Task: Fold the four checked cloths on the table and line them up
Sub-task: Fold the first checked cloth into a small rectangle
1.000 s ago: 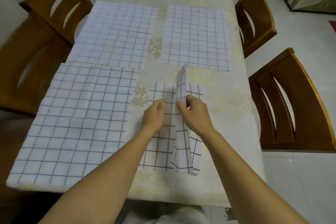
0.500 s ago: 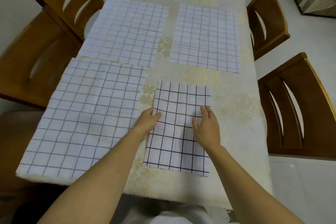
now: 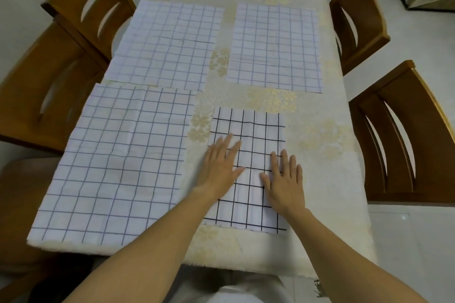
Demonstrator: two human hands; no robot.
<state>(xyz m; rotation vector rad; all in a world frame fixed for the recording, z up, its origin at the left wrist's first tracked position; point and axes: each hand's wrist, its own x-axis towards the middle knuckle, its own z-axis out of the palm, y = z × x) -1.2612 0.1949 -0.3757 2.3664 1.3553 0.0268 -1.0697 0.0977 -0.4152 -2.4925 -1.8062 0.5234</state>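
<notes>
A folded checked cloth with dark lines lies flat near the table's front, right of centre. My left hand presses flat on its left side, fingers straight. My right hand presses flat on its right side. Three unfolded checked cloths lie spread out: a large one at the front left, one at the back left, and one at the back right.
The table wears a cream cloth with gold flowers. Two wooden chairs stand along its right side and two wooden chairs along its left. Boxes sit on the floor at the far right.
The front right cloth's raised flap has been laid down into a flat folded rectangle. Both hands went from pinching the flap to pressing flat on the cloth and spread slightly apart.
</notes>
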